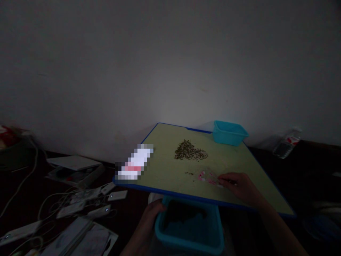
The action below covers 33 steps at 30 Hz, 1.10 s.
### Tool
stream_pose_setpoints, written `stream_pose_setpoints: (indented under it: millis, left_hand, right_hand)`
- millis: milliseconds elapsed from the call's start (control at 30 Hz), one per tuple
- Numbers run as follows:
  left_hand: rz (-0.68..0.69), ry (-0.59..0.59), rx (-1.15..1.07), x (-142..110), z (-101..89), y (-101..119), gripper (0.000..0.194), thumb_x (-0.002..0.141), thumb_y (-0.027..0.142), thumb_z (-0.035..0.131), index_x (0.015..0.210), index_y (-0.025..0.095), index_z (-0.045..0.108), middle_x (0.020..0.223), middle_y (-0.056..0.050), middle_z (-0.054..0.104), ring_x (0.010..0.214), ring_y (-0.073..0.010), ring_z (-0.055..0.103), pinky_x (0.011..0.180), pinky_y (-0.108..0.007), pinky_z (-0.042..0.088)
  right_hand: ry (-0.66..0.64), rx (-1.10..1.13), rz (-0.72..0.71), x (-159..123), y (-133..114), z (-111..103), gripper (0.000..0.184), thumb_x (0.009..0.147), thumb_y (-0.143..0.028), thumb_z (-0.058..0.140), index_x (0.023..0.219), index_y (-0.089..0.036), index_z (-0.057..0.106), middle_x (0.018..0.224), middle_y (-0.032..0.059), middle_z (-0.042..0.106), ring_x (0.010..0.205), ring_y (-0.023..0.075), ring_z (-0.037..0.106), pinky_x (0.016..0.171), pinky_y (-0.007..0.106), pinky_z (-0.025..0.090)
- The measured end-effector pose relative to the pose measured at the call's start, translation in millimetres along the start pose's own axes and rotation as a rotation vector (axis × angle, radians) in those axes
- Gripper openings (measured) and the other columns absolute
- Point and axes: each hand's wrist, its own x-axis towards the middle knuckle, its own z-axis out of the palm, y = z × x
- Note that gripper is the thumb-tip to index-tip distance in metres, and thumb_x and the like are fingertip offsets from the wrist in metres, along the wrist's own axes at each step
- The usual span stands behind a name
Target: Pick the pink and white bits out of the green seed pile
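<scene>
Basket (230, 133) beside dark pile (189, 151).

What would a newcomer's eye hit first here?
Probably the pixelated white patch at the table's left edge, the brightest thing in a dim room. Next, the pile of small dark bits mid-table, with one blue bin at the far right corner and another below the near edge. Then the right hand, fingers at a pink-marked clear piece.

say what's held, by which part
Right hand pinches pink-patterned clear plastic by its right end; left hand holds the lower blue bin by its left rim.
</scene>
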Motion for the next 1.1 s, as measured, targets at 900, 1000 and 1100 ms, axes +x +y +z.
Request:
stream_pose_setpoints:
  millis: [900, 1000, 1100]
  left_hand:
    - [0.024, 0.054, 0.008, -2, 6.1, 4, 0.01, 0.06, 0.019, 0.054, 0.061, 0.015, 0.063, 0.047, 0.001, 0.06, 0.043, -0.0143, 0.052, 0.043, -0.024, 0.034]
    - [0.02, 0.044, 0.005, -2, 5.8, 3, 0.011, 0.063, 0.018, 0.052, 0.061, 0.014, 0.063, 0.045, 0.002, 0.058, 0.042, -0.0133, 0.05, 0.043, -0.023, 0.033]
    - [0.014, 0.045, -0.006, -4, 7.7, 5, 0.01, 0.062, 0.018, 0.054, 0.059, 0.015, 0.063, 0.046, 0.002, 0.059, 0.043, -0.0128, 0.05, 0.043, -0.023, 0.034]
  right_hand:
    - [0.129, -0.04, -0.014, -10, -19, 32, 0.026, 0.084, -0.032, 0.044, 0.093, -0.024, 0.067, 0.088, 0.0029, 0.069, 0.076, 0.0185, 0.063, 0.069, 0.028, 0.049]
    - [0.139, -0.061, -0.021, -9, -19, 33, 0.025, 0.084, -0.03, 0.044, 0.093, -0.024, 0.067, 0.089, 0.0026, 0.069, 0.076, 0.0182, 0.063, 0.069, 0.028, 0.049]
    - [0.143, -0.082, -0.013, -10, -18, 32, 0.025, 0.084, -0.029, 0.045, 0.094, -0.024, 0.067, 0.09, 0.0028, 0.069, 0.077, 0.0184, 0.063, 0.07, 0.028, 0.049]
